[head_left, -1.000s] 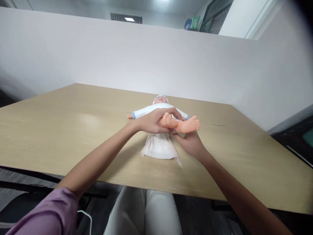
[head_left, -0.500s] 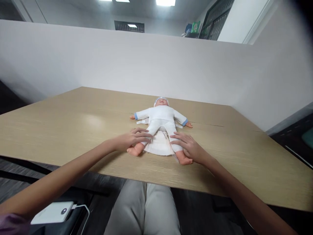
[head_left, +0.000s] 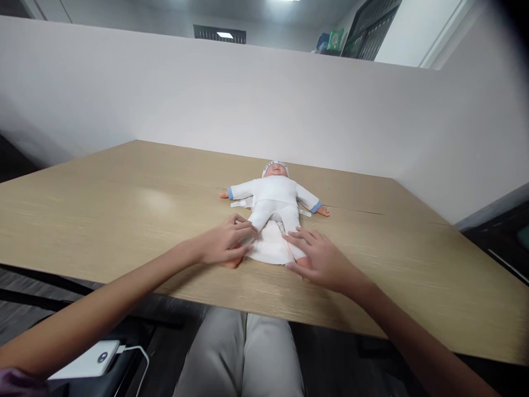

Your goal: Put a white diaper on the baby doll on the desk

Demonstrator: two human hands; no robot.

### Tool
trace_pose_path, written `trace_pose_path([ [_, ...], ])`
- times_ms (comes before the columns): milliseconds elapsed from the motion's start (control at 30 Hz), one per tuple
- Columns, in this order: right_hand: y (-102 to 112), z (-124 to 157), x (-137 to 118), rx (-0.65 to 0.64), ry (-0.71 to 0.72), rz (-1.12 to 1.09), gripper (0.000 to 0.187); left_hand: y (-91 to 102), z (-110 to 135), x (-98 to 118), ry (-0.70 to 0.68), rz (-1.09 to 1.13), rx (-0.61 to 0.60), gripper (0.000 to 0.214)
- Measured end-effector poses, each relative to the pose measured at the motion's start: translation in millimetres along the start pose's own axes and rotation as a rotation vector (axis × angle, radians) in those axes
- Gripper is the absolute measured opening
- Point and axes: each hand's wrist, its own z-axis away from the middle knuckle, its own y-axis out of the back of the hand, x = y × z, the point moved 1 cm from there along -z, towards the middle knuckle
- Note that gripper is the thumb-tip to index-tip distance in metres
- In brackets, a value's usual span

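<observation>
A baby doll (head_left: 275,190) in a white suit with blue cuffs and a white headband lies on its back, arms spread, feet toward me. Under its hips and between its legs is an unfolded white diaper (head_left: 270,248), its tabs sticking out at both sides of the waist. My left hand (head_left: 229,240) is at the doll's lower leg on the left, fingers curved and apart, partly covering the foot. Over the other lower leg is my right hand (head_left: 322,256), fingers spread and thumb near the diaper's front edge. Both hands are slightly blurred; whether they touch the diaper I cannot tell.
The wooden table (head_left: 124,220) ends just in front of my lap. A pale partition wall (head_left: 206,99) rises behind it. A white power bank (head_left: 88,358) with a cable lies on a dark seat at lower left.
Both hands have moved slightly inward toward the diaper, and the right thumb has come round to its near edge. The doll's feet are now more covered by the hands. The view has tilted down slightly.
</observation>
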Motion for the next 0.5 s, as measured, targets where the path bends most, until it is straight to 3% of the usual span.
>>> trace_pose_path([
  [67, -10, 0, -13, 0.014, -0.008, 0.108, 0.077, -7.8, -3, 9, 0.044, -0.067, 0.030, 0.056],
  [133, -21, 0, -20, 0.034, -0.037, 0.176, 0.069, -17.6, -6, 17, 0.071, -0.161, 0.061, 0.067],
  [200, -28, -1, -22, 0.060, -0.071, 0.215, 0.055, -26.3, -8, 20, 0.109, -0.253, 0.084, 0.057],
  [333, -26, -6, -13, 0.115, -0.103, 0.159, 0.045, -29.8, -15, 19, 0.147, -0.326, 0.113, 0.026],
  [400, -19, -12, -5, 0.144, -0.117, 0.068, 0.037, -22.3, -22, 15, 0.153, -0.272, 0.136, 0.016],
  [500, -7, -27, 11, 0.253, -0.139, -0.055, 0.028, -1.8, -39, 4, 0.161, -0.113, 0.198, 0.021],
])
